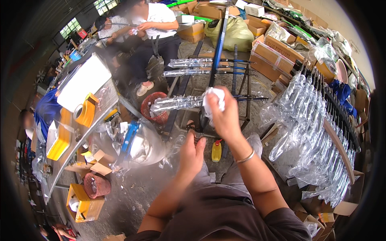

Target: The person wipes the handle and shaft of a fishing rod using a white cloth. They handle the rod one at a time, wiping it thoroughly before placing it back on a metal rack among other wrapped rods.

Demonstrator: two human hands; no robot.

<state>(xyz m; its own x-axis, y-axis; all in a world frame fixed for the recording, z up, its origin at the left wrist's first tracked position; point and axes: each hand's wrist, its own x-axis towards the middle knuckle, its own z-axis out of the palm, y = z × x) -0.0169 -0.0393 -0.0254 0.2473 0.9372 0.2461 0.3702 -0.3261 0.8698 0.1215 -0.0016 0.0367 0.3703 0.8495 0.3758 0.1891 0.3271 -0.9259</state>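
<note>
A blue and black fishing rod [220, 44] points away from me, its near part dark. My right hand [227, 116] is closed on a crumpled white cloth [215, 99], pressed round the rod. Lower and to the left, my left hand [190, 156] is closed round the dark near end of the rod, beside a dark fitting; its fingers partly hide the grip. Beyond my hands, several fishing rods with plastic-wrapped handles [177, 103] lie crosswise on a metal frame [247, 114]. A yellow bottle [217, 151] stands low between my legs.
Many plastic-wrapped rods [305, 120] lean on a rack at right. A red basket [149, 100] and a full clear bag [146, 144] stand left, near a table [108, 93] with tape rolls. Cardboard boxes [273, 56] fill the back right. Two people [161, 20] work at the far left.
</note>
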